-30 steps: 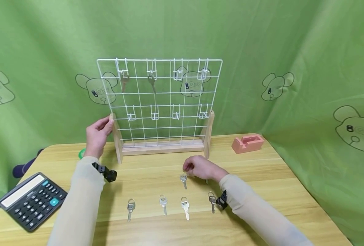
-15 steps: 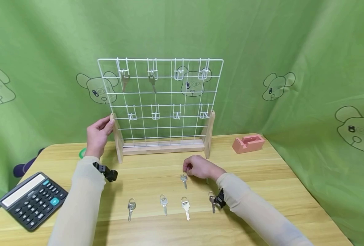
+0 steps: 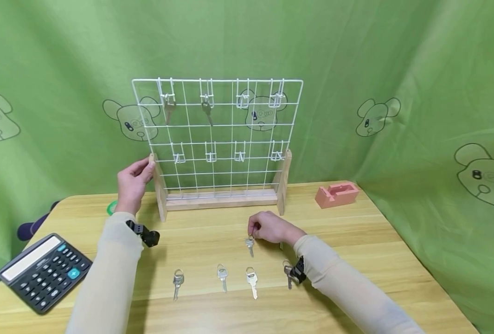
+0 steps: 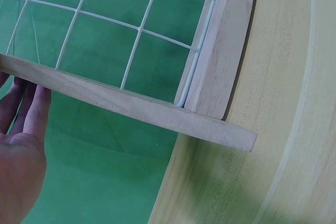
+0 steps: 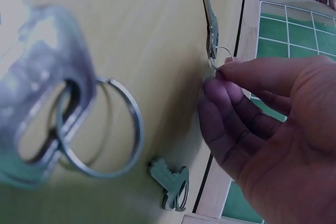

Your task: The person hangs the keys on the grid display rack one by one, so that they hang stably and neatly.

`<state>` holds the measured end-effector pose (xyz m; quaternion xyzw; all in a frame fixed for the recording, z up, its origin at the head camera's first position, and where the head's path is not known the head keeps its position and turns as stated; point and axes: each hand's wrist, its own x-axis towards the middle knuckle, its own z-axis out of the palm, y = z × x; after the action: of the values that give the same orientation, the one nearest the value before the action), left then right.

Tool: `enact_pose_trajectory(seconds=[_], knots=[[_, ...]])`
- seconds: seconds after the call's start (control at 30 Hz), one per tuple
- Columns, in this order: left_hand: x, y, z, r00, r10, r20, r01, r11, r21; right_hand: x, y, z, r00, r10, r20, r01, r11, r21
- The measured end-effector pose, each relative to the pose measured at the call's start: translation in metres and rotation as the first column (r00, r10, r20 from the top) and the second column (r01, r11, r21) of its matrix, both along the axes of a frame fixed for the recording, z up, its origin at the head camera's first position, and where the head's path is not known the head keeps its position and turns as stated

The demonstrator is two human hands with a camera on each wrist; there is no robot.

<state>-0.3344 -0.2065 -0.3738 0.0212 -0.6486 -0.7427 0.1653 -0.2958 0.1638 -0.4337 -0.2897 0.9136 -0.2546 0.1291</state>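
My left hand (image 3: 131, 183) holds the top of the left wooden upright (image 3: 159, 192) of a white wire grid rack (image 3: 221, 202); in the left wrist view its fingers (image 4: 37, 111) reach behind that upright. In front of the rack, my right hand (image 3: 272, 227) pinches the ring of a silver key (image 3: 250, 246) between thumb and fingertips. The right wrist view shows this key (image 5: 209, 19) with its blade pointing away from the fingers. Two keys, one at the left (image 3: 169, 110) and another beside it (image 3: 207, 110), hang on upper hooks; other hooks (image 3: 277, 100) hold nothing.
Several ringed keys lie in a front row, among them a silver key (image 3: 252, 282) and a darker key (image 3: 288, 273) beside my right wrist camera. Another key (image 5: 169, 182) lies below my right hand. A calculator (image 3: 44, 273) is at left, a pink tape dispenser (image 3: 336, 195) at right.
My right wrist has shifted slightly left, its fingers staying at the same key ring. The left hand keeps its place on the upright.
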Motion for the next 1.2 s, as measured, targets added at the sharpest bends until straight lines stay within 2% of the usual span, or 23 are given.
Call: enact_pose_trajectory(seconds=[0.27,0.87,1.2], knots=[[-0.001,0.0,0.001,1.0,0.003,-0.002,-0.003,1.0,0.015,0.002,0.001,0.006,0.999,-0.037,0.036,0.04,0.994,-0.1],[-0.002,-0.002,0.001,1.0,0.013,0.014,-0.013,1.0,-0.004,0.006,-0.001,0.013,0.997,-0.06,-0.051,0.048,0.975,-0.218],[-0.002,-0.001,0.001,1.0,0.009,0.019,-0.009,1.0,0.003,0.01,-0.001,0.022,0.996,-0.085,0.003,0.082,0.956,-0.282]])
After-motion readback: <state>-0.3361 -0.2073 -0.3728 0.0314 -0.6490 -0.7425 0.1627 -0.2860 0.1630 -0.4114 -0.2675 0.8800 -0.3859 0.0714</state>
